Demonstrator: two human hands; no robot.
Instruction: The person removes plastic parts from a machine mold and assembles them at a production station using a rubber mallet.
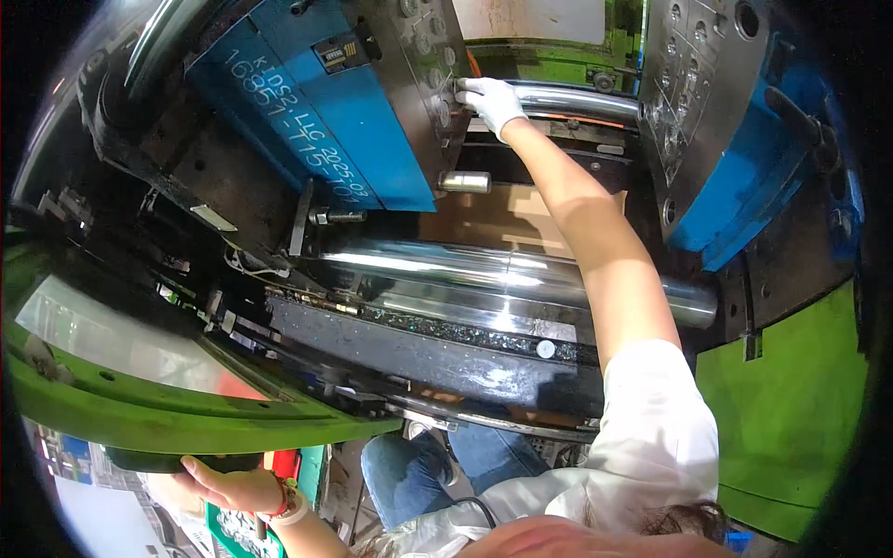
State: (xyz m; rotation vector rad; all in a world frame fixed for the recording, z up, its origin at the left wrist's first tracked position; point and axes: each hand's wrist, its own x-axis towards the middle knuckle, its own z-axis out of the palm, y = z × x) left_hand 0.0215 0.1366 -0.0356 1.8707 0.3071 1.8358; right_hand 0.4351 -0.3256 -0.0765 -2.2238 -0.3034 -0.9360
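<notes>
My right hand [493,102], in a white glove, is stretched far forward to the left mold half [423,74]. Its fingertips are drawn together against the steel face with round cavities; whatever lies between them is too small to make out. Blue plates [307,112] with handwriting back this mold half. At the lower left, my bare left hand [219,485], with a red band at the wrist, is closed round a black handle [186,460] under the green door frame [186,423].
Opposite stands the right mold half [693,84], with cavities and blue plates. Polished tie bars [446,265] cross the machine below and behind my right arm. A steel guide pin [465,181] juts from the left mold. Brown cardboard [502,219] lies below. A green panel [781,409] stands right.
</notes>
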